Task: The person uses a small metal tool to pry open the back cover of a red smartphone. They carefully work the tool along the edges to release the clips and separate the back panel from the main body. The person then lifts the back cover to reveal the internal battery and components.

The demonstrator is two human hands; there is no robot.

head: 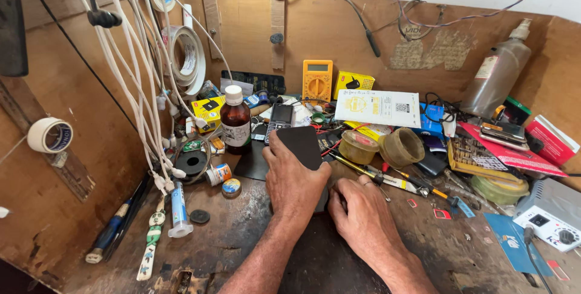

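Note:
My left hand (293, 180) lies flat over a black phone (302, 142) on a dark mat (253, 162) in the middle of the worn wooden bench, its fingers wrapped over the phone's left edge. My right hand (362, 212) sits just to the right, fingertips pressed at the phone's lower right edge; whether it pinches a small tool is hidden. A small keypad phone (280, 118) stands just beyond my left hand.
A brown bottle (235, 119) with a white cap, small tins and glue tubes are at left. White cables (142, 76) hang from the left wall. A yellow multimeter (318, 79), plastic cups (400, 146), screwdrivers (387, 180), boxes and a grey power unit (552, 212) crowd the right.

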